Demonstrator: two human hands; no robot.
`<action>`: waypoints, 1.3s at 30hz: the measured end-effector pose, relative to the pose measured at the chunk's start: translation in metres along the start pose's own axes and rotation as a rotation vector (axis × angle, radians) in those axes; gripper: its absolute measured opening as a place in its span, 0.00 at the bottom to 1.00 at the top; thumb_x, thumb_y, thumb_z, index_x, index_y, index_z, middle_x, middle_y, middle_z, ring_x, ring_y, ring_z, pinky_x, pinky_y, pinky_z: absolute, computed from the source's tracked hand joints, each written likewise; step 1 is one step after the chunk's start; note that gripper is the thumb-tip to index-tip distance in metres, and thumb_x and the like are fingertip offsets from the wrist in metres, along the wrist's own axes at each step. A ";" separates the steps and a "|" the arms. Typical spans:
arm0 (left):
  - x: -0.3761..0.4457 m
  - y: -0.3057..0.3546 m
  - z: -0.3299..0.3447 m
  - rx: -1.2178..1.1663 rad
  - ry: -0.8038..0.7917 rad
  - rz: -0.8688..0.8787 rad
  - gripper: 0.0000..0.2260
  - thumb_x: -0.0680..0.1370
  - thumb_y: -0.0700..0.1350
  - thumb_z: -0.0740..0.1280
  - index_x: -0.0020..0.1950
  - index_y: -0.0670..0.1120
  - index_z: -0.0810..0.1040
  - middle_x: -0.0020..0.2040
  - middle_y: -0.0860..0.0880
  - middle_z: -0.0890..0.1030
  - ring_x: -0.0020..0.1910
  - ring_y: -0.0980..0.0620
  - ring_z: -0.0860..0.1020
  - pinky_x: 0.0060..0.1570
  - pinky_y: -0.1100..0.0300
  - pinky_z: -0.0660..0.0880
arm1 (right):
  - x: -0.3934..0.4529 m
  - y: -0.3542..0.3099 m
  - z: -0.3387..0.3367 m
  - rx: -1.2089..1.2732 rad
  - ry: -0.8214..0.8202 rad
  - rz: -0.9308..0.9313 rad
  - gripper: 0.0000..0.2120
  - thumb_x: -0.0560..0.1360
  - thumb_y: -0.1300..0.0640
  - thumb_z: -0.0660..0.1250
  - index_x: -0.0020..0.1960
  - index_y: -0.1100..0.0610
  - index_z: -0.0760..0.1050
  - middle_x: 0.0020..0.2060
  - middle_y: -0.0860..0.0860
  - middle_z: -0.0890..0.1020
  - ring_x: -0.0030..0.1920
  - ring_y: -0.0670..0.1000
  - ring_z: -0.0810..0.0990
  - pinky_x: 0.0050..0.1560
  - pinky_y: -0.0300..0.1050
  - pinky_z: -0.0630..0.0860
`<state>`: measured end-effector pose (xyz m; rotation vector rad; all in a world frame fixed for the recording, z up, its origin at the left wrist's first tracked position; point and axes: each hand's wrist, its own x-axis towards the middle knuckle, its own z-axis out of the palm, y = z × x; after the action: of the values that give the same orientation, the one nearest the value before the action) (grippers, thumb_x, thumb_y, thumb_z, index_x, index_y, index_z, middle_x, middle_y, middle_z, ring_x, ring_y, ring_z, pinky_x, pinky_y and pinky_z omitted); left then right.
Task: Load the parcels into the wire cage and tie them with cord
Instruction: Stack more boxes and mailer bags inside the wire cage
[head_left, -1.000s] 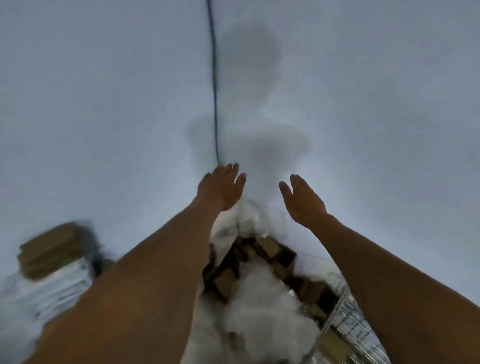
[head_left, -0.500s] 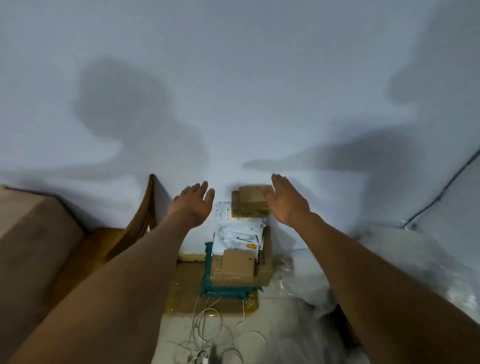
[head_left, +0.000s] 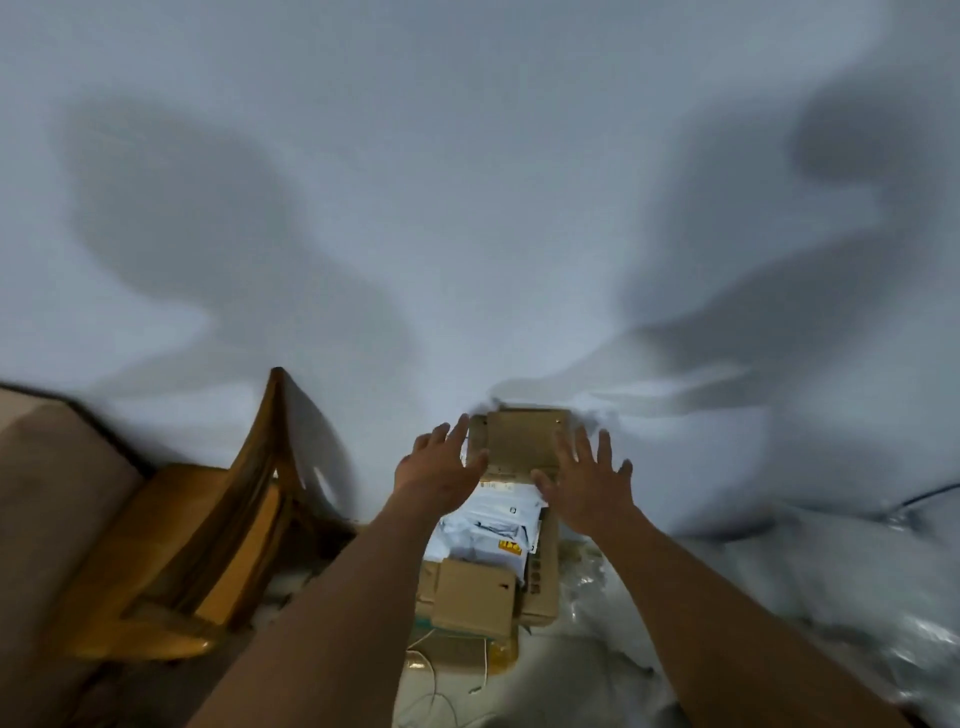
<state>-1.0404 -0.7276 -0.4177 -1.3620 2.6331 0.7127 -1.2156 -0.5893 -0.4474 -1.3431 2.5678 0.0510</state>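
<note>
Your left hand and right hand reach out, fingers spread, holding nothing. Between them, a brown box tops the parcel stack against the white wall. Left fingertips overlap the box's left edge; contact unclear. Wooden chair left; clear plastic right.

Dim, cool light falls on the wall, where two large soft-edged shadows spread, one left and one right, so light comes from behind the person. The whole view is soft and grainy. Wide-angle bending curves the chair and the edges. The plastic at right is smeared.
</note>
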 end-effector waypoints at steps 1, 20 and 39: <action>0.017 0.004 0.004 -0.029 -0.026 -0.001 0.33 0.82 0.66 0.54 0.84 0.58 0.46 0.84 0.50 0.55 0.81 0.44 0.56 0.75 0.42 0.62 | 0.014 0.003 0.003 0.007 -0.016 0.022 0.40 0.79 0.29 0.48 0.84 0.46 0.40 0.84 0.52 0.43 0.83 0.64 0.45 0.75 0.72 0.59; 0.078 0.186 0.089 -0.723 0.086 0.043 0.34 0.72 0.60 0.70 0.75 0.55 0.63 0.67 0.48 0.72 0.62 0.45 0.75 0.60 0.45 0.79 | 0.030 0.107 -0.030 1.026 0.411 0.715 0.20 0.78 0.47 0.65 0.68 0.47 0.69 0.58 0.53 0.79 0.55 0.56 0.81 0.56 0.57 0.81; -0.559 0.579 0.460 -0.430 -0.670 0.808 0.32 0.75 0.56 0.71 0.76 0.51 0.65 0.68 0.47 0.73 0.65 0.43 0.76 0.63 0.45 0.76 | -0.763 0.484 0.108 1.043 0.981 1.558 0.23 0.74 0.44 0.74 0.64 0.50 0.72 0.53 0.52 0.80 0.49 0.56 0.81 0.46 0.50 0.78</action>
<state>-1.2232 0.1802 -0.4548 0.0535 2.4260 1.5429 -1.1704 0.3188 -0.4159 1.2974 2.6473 -1.6132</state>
